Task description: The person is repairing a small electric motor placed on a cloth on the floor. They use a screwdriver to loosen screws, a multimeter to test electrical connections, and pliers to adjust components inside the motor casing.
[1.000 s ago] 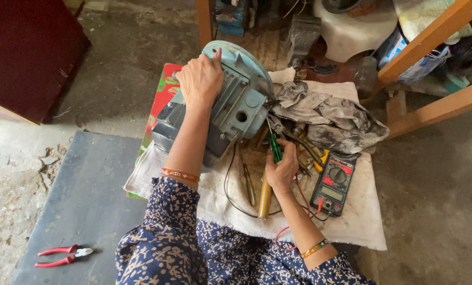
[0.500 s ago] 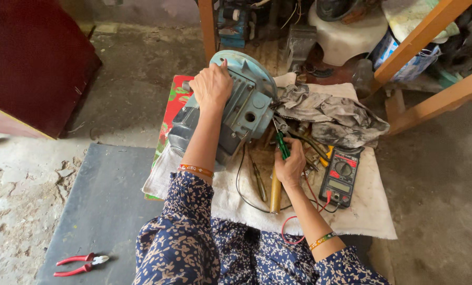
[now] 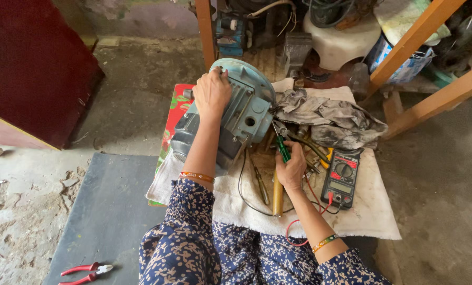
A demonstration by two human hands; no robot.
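Head view: left hand flat on motor; right hand clenching green-handled pliers; multimeter beside.

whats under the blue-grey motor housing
The motor housing sits on a whitish cloth, which overlaps a red flowered mat at its left. The left hand rests on top. Whatever lies directly beneath the housing is covered.

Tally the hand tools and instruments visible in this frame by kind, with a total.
Green-handled pliers held in the right hand: 1
Red-handled pliers on the dark mat: 1
Screwdrivers, one slim and one yellow-handled, on the white cloth: 2
Multimeter: 1
Total: 5
The left hand rests on the blue-grey motor, not counted.
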